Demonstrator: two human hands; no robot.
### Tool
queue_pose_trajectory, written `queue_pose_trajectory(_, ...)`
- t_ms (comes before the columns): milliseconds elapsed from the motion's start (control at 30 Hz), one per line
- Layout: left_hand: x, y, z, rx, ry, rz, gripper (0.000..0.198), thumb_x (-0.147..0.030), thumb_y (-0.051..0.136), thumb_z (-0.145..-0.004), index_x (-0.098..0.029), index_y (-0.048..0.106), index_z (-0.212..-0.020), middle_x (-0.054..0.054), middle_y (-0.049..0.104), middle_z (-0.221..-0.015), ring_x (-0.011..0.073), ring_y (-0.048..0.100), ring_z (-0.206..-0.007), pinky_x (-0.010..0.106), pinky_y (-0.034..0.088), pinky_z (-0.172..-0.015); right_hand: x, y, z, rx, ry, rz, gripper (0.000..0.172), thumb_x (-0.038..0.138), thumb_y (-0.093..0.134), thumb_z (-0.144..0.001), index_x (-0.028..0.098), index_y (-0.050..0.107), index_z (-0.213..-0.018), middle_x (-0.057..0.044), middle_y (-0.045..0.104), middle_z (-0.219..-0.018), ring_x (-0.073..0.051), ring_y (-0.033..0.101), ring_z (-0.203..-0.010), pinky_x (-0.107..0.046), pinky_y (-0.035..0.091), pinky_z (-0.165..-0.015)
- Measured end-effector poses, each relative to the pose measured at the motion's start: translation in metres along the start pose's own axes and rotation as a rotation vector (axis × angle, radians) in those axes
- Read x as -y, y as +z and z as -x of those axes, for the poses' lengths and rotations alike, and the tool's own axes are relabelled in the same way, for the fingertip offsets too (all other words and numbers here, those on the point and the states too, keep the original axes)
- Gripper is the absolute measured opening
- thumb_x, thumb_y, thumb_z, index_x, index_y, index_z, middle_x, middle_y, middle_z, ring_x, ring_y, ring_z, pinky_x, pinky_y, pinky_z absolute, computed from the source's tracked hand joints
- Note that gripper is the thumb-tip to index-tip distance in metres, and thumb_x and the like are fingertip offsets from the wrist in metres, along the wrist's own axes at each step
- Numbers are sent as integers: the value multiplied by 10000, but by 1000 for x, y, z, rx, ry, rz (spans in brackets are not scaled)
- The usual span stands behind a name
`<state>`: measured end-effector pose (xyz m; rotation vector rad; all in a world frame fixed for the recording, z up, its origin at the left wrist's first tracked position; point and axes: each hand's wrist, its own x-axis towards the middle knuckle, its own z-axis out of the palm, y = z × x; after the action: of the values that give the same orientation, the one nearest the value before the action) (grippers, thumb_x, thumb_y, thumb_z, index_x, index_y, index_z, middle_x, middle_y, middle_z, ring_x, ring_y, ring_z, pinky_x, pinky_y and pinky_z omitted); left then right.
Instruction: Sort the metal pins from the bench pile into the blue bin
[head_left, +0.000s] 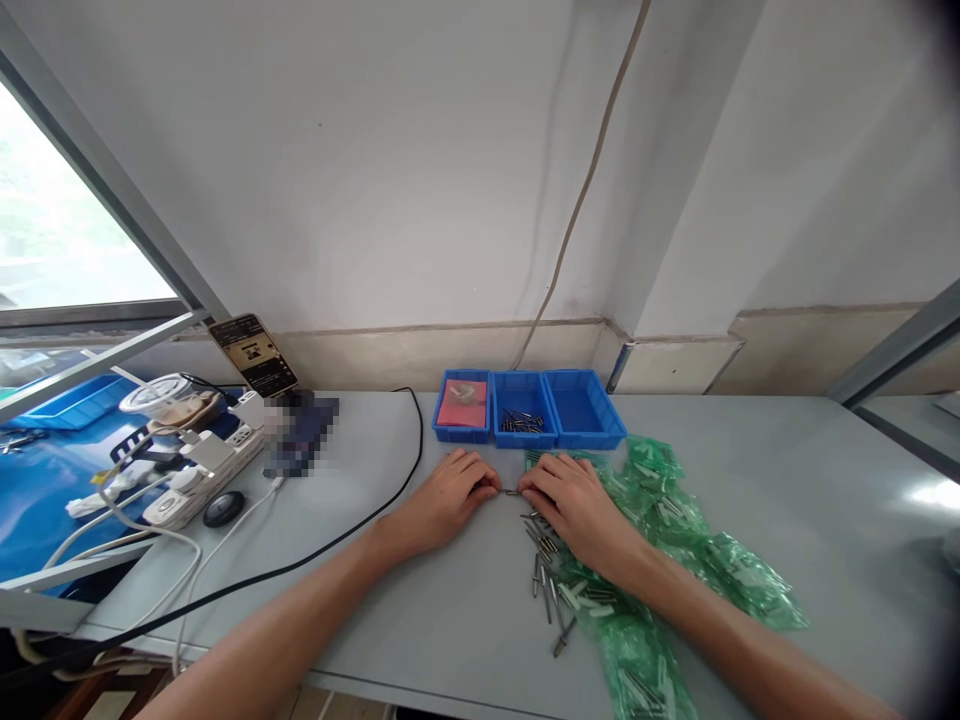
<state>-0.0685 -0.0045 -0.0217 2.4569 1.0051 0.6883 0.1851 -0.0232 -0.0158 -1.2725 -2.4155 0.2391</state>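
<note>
My left hand [454, 490] and my right hand [568, 495] meet over the grey table, each with its fingers pinched together. A thin metal pin [511, 492] shows in the small gap between them, with one end at each hand's fingertips. Loose metal pins [546, 545] of several lengths lie under and just below my right hand. Beside them and under my right forearm spread green plastic bags [660, 500] with metal and pale pieces inside. Behind my hands, dark metal pins lie in the middle blue bin [523, 388].
The left blue bin [462, 434] holds a red card with a small bag; the right blue bin [589, 440] stands beside the middle one. A black cable [330, 548] crosses the table at left. Further left are a power strip [172, 505], a black mouse [223, 509] and a propped phone [255, 355].
</note>
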Motion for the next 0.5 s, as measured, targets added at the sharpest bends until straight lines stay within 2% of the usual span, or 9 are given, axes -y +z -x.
queue_pose_trajectory(500, -2, -2, -1, 22, -6, -9, 128, -234, 534, -1123, -212, 648, -1070, 32, 689, -1096, 210, 573, -1025, 358, 471, -979, -3, 1, 0, -27, 4, -8, 221, 191, 517, -1114, 235, 714, -1024, -54, 675, -1005, -255, 592, -979, -395, 378, -847)
